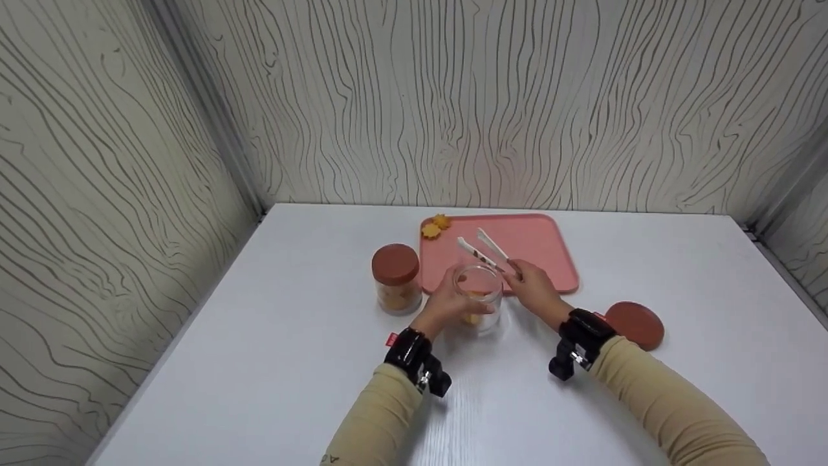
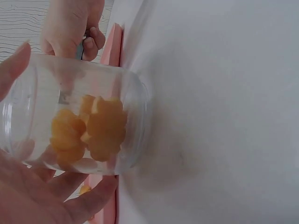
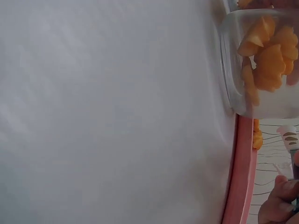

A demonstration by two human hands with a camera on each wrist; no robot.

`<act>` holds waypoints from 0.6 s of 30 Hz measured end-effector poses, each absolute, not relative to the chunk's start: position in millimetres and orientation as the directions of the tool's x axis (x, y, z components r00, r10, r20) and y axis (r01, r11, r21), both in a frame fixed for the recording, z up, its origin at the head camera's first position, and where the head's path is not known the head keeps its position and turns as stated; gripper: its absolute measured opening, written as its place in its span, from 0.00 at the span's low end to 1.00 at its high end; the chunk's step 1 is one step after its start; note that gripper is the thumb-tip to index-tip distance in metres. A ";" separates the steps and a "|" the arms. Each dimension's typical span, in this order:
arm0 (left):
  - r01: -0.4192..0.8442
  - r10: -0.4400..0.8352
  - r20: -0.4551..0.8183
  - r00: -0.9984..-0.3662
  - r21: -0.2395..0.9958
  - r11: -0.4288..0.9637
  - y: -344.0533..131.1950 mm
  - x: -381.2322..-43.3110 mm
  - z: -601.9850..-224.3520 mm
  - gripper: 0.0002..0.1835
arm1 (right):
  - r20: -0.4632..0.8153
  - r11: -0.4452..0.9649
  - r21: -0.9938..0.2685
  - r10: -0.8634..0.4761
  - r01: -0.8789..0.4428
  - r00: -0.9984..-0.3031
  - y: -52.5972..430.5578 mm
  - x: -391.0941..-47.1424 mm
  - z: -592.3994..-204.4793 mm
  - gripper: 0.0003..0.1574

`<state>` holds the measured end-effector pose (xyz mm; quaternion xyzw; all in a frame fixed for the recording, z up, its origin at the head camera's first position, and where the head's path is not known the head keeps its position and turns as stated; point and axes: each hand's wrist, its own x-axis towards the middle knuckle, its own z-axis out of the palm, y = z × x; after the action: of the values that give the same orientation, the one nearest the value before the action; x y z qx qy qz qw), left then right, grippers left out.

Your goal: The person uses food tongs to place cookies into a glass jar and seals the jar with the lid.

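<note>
A clear open jar [image 1: 482, 299] stands on the table with several orange flower-shaped pieces [image 2: 106, 126] inside it. My left hand [image 1: 449, 303] grips the jar around its side. My right hand [image 1: 535, 288] holds a pair of white tongs [image 1: 490, 248] with dark marks, their two tips apart and pointing away over the pink tray [image 1: 533, 249]. Nothing shows between the tips. Two orange flower-shaped pieces [image 1: 432, 230] lie at the tray's far left corner. In the right wrist view, fingers [image 3: 280, 200] curl around the tongs' handle.
A second jar [image 1: 398, 294] with a brown lid [image 1: 395, 263] stands left of the tray, orange pieces inside. Another brown lid [image 1: 636, 325] lies on the white table [image 1: 291, 362] by my right wrist. Patterned panels [image 1: 414, 103] rise behind and at the sides.
</note>
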<state>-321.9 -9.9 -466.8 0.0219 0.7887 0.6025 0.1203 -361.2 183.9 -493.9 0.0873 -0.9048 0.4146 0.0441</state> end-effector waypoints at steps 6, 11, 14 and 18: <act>-0.107 0.187 -0.159 -0.969 0.960 0.260 -11.1 -322.8 -468.4 0.52 | 0.159 0.658 -0.721 -0.149 -0.217 -0.976 181.9 -366.7 -496.1 0.24; -0.068 0.198 -0.119 -0.973 0.967 0.247 -11.4 -325.2 -470.7 0.50 | 0.163 0.668 -0.704 -0.176 -0.240 -0.971 178.5 -371.0 -496.0 0.24; -0.071 0.197 -0.120 -0.973 0.968 0.239 -11.7 -325.2 -470.8 0.51 | 0.170 0.673 -0.696 -0.183 -0.249 -0.968 175.4 -374.6 -496.5 0.22; -0.082 0.192 -0.132 -0.972 0.965 0.248 -11.1 -324.4 -471.7 0.53 | 0.193 0.675 -0.688 -0.184 -0.266 -0.964 171.2 -379.6 -498.4 0.19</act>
<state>-324.4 -11.1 -471.7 0.0352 0.7820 0.6120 0.1122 -379.6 171.2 -498.4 0.1231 -0.9137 0.3836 0.0541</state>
